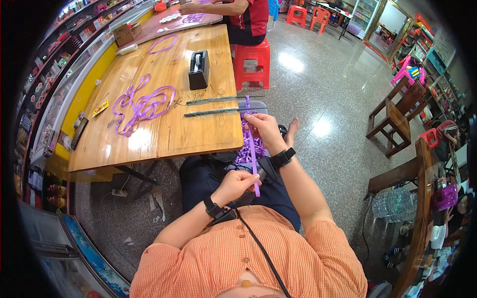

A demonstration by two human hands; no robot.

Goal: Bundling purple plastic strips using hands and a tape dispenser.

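A narrow purple ribbon [254, 160] runs between my two hands over my lap. Near its lower end, the thumb and fingers of my left hand [235, 184] pinch it, and a short tail hangs past them. Farther out, my right hand [266, 132] grips the same strip close to the table's corner. Below the strip, a grey tub [259, 105] holds a heap of purple ribbon pieces [243, 153], partly hidden by my right hand. Two thin dark green rods [211, 112] lie across the table's right edge, sticking out over the tub.
On the wooden table [198, 134] lie a tangled purple ribbon [144, 107], a black tape dispenser [198, 74] and a small yellow packet [101, 108]. Another person [246, 20] sits on a red stool [252, 64] at the far end. A wooden chair [395, 119] stands right.
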